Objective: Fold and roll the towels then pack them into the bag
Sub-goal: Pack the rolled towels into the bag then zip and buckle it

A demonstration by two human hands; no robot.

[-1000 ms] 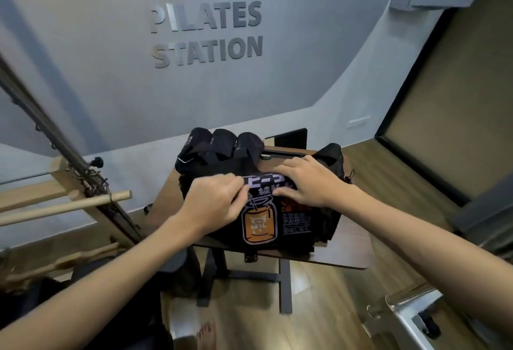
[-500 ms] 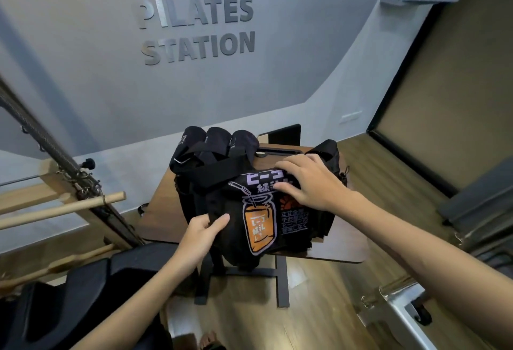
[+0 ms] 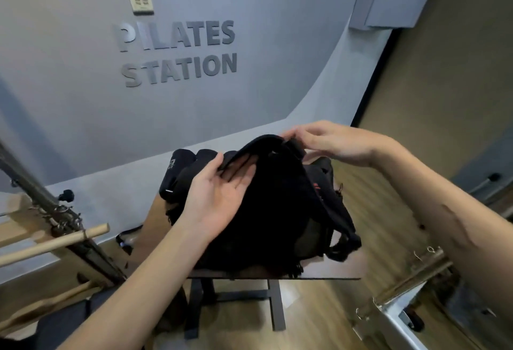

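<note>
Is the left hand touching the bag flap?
Touching. The head view shows the left hand under the raised bag flap, thumb on its edge, fingers against its underside.

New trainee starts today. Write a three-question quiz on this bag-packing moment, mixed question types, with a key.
1. True or false: both hands are on the black bag.
2. Which hand pinches the lifted flap's top edge? A. left B. right
3. Fill in: the bag sits on a small ____.

Key: 1. true, the left hand lies palm up with its thumb over the flap's edge. 2. B. 3. table.
</note>
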